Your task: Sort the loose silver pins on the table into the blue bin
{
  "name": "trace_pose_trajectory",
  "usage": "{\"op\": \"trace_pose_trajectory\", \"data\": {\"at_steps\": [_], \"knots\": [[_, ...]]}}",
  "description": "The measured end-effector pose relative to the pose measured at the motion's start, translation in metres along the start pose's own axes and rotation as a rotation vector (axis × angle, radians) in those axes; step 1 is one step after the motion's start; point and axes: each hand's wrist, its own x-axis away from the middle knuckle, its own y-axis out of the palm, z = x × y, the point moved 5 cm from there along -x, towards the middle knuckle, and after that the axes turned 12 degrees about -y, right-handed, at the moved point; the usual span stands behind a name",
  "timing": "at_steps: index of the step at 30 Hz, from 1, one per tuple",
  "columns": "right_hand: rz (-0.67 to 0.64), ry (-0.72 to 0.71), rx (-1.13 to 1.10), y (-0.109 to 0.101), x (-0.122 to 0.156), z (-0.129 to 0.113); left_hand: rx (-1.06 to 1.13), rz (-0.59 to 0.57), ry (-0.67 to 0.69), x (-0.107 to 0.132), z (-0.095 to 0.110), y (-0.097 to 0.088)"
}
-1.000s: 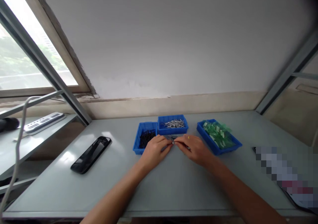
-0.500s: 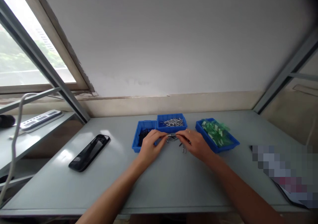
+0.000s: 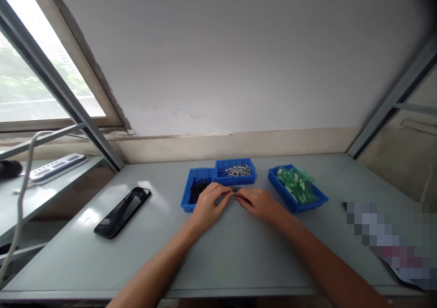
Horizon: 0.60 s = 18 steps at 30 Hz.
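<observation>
In the head view my left hand [image 3: 209, 203] and my right hand [image 3: 258, 203] meet over the table, fingertips pinched. Between them is a small silver metal pin [image 3: 234, 192], mostly covered by the fingers. Just behind the hands, a few loose metal pieces are partly hidden. Close to my left hand stands a blue tray [image 3: 185, 199] of small black parts [image 3: 198, 189]. Beyond the fingertips is a second blue tray [image 3: 235, 181] with many thin silver pins [image 3: 239, 170]. On the right, a third blue tray [image 3: 291, 202] holds green plastic packets [image 3: 297, 185].
A black phone [image 3: 123, 213] lies at the left on the grey table [image 3: 218, 262]. At the right edge is a flat, blurred-out item [image 3: 385, 244]. A white power strip [image 3: 58, 167] rests on the side shelf, near a hanging cable [image 3: 22, 198]. Metal posts frame both sides.
My hands have come closer together, the right one moving left. The pin, which showed lengthwise between both hands, is now mostly covered by fingers.
</observation>
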Motion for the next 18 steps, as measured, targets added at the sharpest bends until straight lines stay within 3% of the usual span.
{"op": "trace_pose_trajectory", "data": {"at_steps": [8,18], "knots": [[0.183,0.029,0.029,-0.024,0.002,0.004,-0.133,0.007,-0.004,-0.002,-0.002,0.001],[0.252,-0.010,-0.058,-0.027,0.002,-0.005,-0.261,-0.080,0.030,0.000,-0.005,0.009]]}}
